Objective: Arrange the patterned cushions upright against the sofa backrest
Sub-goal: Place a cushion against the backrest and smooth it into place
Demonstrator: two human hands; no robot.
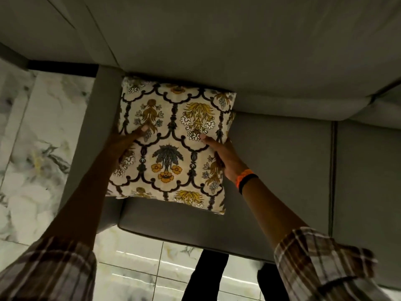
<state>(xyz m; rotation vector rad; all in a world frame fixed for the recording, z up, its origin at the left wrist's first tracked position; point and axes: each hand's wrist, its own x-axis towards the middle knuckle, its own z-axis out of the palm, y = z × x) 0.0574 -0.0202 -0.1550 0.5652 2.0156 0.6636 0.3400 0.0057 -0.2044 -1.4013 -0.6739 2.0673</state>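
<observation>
patterned cushion (171, 146), cream with dark scalloped lines and yellow, brown and grey flowers, is sitting at the left end of the grey sofa seat (280, 170), its top edge tucked against the foot of the sofa backrest (238, 51) and its face tilting up toward the camera. going left to right: the marbled floor (32, 148) is showing pale and glossy at the far left, and the sofa armrest (95, 135) is running just beside the cushion's left edge. the left hand (127, 144) is gripping that left edge, the thumb pressing on the patterned face and the other fingers curling out of sight behind the fabric. the right hand (225, 156) is clasping the right edge in the same way, its thumb lying across the front near a white flower. an orange band (243, 177) and a black band (249, 181) are circling the right wrist. plaid sleeves (321, 263) are covering both forearms lower down. to the right of the cushion the seat is lying bare, a dark seam (333, 170) dividing it from the next seat section.
</observation>
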